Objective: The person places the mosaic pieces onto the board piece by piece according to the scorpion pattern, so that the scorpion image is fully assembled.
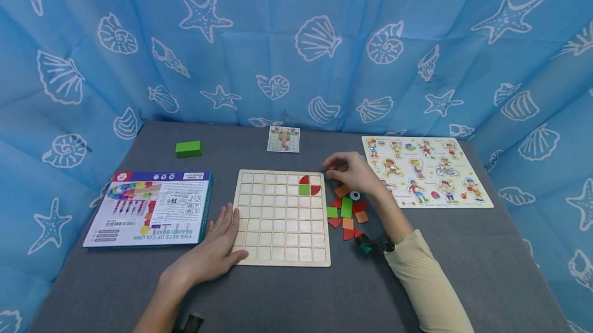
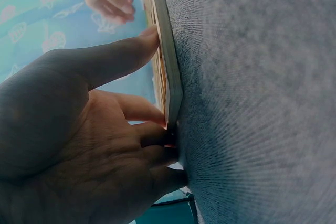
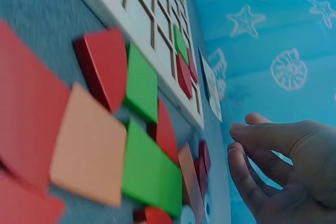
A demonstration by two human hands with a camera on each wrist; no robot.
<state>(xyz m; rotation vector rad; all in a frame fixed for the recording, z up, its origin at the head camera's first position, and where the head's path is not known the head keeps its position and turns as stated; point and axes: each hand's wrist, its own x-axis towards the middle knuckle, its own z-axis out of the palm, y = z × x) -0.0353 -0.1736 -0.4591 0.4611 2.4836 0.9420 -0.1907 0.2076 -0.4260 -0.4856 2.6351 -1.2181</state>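
Observation:
My left hand lies at the left edge of the wooden grid board, fingers extended along the side and thumb on the near-left rim. Near the board's far right corner is my right hand, raised with loosely bent fingers; no piece shows between thumb and fingertips in the right wrist view. A green square and two red quarter-round pieces, one of them the upper red piece, sit in the board's far right cells. Loose pieces, including a green tile and an orange tile, lie right of the board.
A small pattern card lies beyond the board. A green block and a printed box are on the left. The sports puzzle board lies at the right, and a blue shell-print curtain hangs behind the table.

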